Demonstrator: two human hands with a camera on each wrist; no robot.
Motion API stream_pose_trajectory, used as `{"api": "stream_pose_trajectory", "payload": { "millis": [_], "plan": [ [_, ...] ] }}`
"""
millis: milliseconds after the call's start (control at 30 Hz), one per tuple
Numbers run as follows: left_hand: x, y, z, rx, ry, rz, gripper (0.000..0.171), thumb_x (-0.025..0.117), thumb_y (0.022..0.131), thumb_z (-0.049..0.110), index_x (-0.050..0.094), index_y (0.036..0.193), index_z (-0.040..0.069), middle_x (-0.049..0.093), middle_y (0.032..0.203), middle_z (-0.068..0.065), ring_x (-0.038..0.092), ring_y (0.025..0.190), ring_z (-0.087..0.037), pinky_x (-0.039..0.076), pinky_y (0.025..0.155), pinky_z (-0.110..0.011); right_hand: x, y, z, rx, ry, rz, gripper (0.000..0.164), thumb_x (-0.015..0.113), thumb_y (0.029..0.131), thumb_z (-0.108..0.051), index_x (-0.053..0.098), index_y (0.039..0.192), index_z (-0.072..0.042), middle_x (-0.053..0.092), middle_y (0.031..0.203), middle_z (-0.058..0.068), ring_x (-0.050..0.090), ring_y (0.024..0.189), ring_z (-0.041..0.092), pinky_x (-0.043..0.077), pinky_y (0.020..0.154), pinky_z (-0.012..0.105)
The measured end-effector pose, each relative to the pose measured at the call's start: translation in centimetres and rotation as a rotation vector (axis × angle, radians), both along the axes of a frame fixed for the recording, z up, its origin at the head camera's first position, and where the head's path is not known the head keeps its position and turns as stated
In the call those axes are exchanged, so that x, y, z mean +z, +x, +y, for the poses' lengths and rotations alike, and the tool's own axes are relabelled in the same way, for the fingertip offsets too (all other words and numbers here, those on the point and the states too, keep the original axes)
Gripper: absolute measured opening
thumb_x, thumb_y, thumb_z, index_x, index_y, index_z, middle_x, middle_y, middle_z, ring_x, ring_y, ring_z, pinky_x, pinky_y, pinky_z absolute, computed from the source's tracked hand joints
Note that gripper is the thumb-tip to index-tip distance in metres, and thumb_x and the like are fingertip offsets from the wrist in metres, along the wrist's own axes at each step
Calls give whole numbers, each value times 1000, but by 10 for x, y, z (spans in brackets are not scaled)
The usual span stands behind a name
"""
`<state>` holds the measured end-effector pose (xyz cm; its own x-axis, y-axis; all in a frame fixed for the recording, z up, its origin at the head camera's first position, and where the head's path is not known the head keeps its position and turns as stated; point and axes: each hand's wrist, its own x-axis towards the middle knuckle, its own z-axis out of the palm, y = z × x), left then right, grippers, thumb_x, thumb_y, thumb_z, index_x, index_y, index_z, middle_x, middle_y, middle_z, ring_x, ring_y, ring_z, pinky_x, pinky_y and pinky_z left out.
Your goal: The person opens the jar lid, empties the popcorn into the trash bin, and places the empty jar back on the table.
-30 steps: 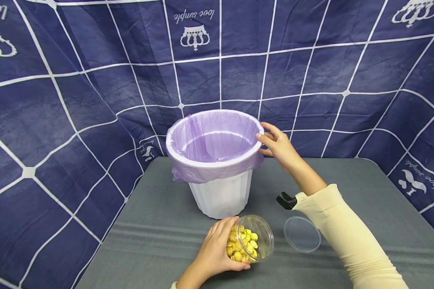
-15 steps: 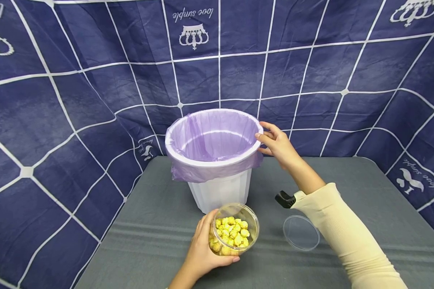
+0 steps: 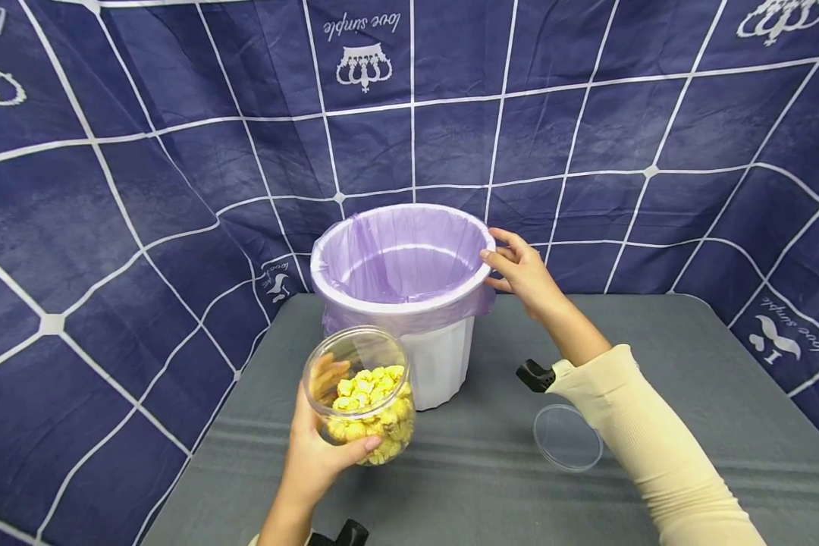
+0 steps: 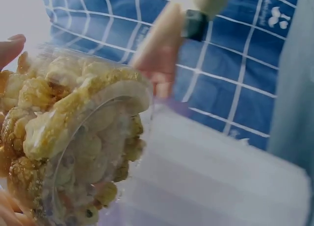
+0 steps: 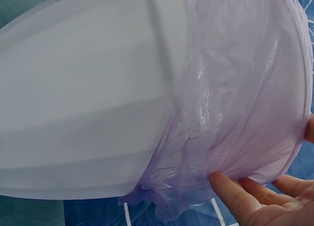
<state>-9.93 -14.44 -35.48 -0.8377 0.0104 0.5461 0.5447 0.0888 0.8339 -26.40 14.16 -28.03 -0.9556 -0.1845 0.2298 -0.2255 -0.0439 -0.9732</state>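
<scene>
My left hand (image 3: pixel 317 459) holds a clear round plastic jar (image 3: pixel 375 345), thumb across its near side and fingers round the far side. Yellow popcorn (image 3: pixel 374 394) fills its lower part; the uncovered mouth tilts up. Just behind the jar a white trash bin (image 3: pixel 444 364) stands upright, lined with a thin purple trash bag (image 3: pixel 416 265) folded over its rim. At the bin's right side my right hand (image 3: pixel 525 277) grips the rim, thumb on top and fingers outside. In the right wrist view its fingertips (image 5: pixel 228 191) touch the hanging bag.
A clear round lid (image 3: pixel 568 437) lies flat on the grey table (image 3: pixel 491 500), right of the bin and beside the right sleeve (image 3: pixel 648 432). A blue cloth (image 3: pixel 450 144) with white grid lines rises behind and on both sides.
My left hand has lifted the jar and carried it leftward, to the front left of the bin, turning its mouth more upward. My right hand stays on the rim.
</scene>
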Motion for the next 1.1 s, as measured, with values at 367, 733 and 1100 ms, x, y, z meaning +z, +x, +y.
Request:
{"api": "stream_pose_trajectory", "payload": {
  "millis": [367, 733, 1100],
  "plan": [
    [52, -10, -24, -117, 54, 180, 96, 75, 50, -13, 29, 134, -4, 40, 121, -27, 39, 111, -33, 35, 92, -27, -2, -2, -1, -8, 5, -2, 58, 53, 90, -18, 26, 139, -5, 41, 130, 24, 43, 114, 36, 45, 84, 38],
    [109, -34, -28, -142, 114, 193, 86, 67, 54, -19, 35, 131, 3, 42, 120, -24, 43, 106, -32, 38, 87, -27, -2, -1, 0, -24, 6, 1, 58, 53, 90, -17, 26, 139, -5, 43, 128, 24, 46, 112, 36, 47, 81, 36],
    [151, -77, -30, 65, -199, 133, 88, 79, 59, -5, 35, 132, 14, 45, 120, -12, 49, 102, -20, 43, 81, -24, -1, 0, -1, -23, 5, -8, 58, 54, 90, -18, 26, 139, -5, 43, 127, 24, 48, 110, 33, 47, 81, 36]
  ]
}}
